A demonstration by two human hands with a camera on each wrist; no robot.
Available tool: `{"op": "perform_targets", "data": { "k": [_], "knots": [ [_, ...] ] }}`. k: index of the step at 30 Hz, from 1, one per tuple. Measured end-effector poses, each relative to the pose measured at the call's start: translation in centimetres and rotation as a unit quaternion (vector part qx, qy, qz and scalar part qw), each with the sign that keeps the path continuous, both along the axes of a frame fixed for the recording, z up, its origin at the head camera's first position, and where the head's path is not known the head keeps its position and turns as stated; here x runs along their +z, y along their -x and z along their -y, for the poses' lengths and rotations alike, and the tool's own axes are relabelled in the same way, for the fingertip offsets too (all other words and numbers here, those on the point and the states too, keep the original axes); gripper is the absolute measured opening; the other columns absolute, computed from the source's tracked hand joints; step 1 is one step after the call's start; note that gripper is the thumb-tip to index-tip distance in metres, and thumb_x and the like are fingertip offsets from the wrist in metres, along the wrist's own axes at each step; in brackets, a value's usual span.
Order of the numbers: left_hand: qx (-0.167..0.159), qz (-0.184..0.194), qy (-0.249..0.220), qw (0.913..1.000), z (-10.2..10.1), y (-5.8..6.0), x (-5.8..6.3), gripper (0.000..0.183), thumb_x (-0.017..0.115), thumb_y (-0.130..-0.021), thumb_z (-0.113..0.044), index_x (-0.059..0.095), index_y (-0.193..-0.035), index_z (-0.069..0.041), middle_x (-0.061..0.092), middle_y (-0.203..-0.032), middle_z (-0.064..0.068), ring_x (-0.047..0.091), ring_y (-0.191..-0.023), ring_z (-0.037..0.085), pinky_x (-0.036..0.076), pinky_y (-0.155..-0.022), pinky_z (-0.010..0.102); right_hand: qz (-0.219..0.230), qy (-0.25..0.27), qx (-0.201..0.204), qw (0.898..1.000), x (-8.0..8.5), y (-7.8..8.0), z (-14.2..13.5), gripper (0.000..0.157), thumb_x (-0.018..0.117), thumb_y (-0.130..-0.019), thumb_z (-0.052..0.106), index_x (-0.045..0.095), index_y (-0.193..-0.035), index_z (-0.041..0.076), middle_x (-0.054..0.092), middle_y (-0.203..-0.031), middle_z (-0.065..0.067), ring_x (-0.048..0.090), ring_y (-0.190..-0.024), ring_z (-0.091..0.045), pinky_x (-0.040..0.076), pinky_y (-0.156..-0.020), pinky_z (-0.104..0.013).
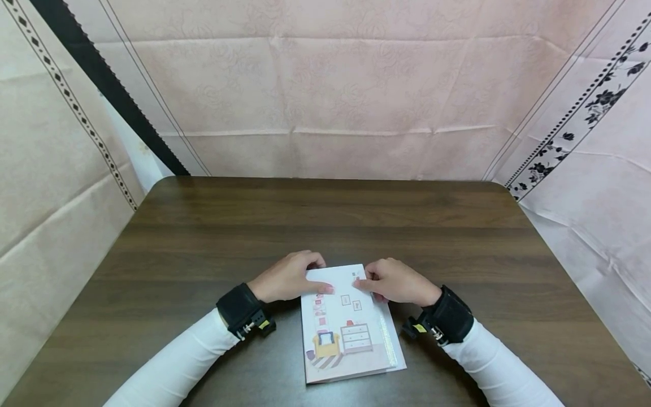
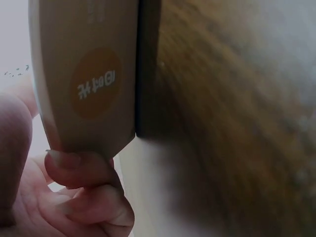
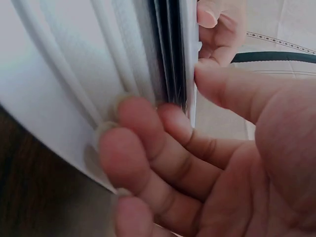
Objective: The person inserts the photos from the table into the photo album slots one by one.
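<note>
A white photo album (image 1: pixel 330 328) stands tilted close over the table, its cover printed with a chair, a chest of drawers and small pictures. At its upper left corner my left hand (image 1: pixel 294 277) grips it, thumb on the cover. The left wrist view shows those fingers curled at the end of the spine (image 2: pixel 91 39), which bears an orange circle with characters. My right hand (image 1: pixel 402 281) holds the upper right edge, thumb on the cover. In the right wrist view, its fingers curl against the fanned pages (image 3: pixel 123 49), some dark, some pale and glossy.
The brown wooden table (image 1: pixel 203 237) has rounded far corners. Behind it hangs a pale cloth (image 1: pixel 330 102), with a patterned floral border (image 1: pixel 600 107) on the right and a black strip (image 1: pixel 117 85) on the left. Black bands with small devices sit on both wrists.
</note>
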State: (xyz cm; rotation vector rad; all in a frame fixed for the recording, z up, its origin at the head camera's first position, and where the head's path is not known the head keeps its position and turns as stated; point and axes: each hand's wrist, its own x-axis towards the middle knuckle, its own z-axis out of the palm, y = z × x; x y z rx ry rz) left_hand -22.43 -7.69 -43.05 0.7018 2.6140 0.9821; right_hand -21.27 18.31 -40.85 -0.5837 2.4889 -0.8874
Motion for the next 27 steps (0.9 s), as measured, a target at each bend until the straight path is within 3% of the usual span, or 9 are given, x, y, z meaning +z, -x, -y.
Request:
{"op": "perform_targets", "data": {
  "k": [9, 21, 27],
  "knots": [
    [-0.013, -0.015, -0.005, 0.9998, -0.08, 0.05, 0.30, 0.044, 0.072, -0.079, -0.049, 0.059, -0.111, -0.021, 0.055, -0.095, -0.003, 0.053, -0.087, 0.014, 0.047, -0.071, 0.029, -0.023, -0.044, 0.006, 0.999, -0.17, -0.09, 0.06, 0.028, 0.063, -0.089, 0.044, 0.065, -0.086, 0.016, 0.050, -0.057, 0.003, 0.045, -0.046, -0.013, 0.029, -0.045, -0.024],
    [-0.021, -0.017, -0.017, 0.9995, -0.30, -0.09, 0.60, 0.036, 0.071, -0.082, -0.043, 0.061, -0.110, -0.023, 0.054, -0.095, -0.003, 0.053, -0.085, 0.013, 0.048, -0.068, 0.028, -0.040, -0.042, 0.007, 0.998, -0.49, -0.09, 0.26, 0.030, 0.064, -0.087, 0.045, 0.065, -0.084, 0.015, 0.059, -0.063, 0.004, 0.047, -0.046, -0.013, 0.030, -0.044, -0.024],
    [-0.028, -0.026, -0.008, 0.9992, -0.09, -0.05, 0.83, 0.034, 0.070, -0.084, -0.040, 0.062, -0.110, -0.020, 0.053, -0.096, -0.003, 0.052, -0.086, 0.013, 0.048, -0.070, 0.028, -0.037, -0.043, 0.004, 0.998, -0.49, -0.22, 0.34, 0.029, 0.064, -0.088, 0.043, 0.063, -0.080, 0.015, 0.051, -0.058, 0.005, 0.042, -0.045, -0.012, 0.028, -0.044, -0.023]
  ]
}}
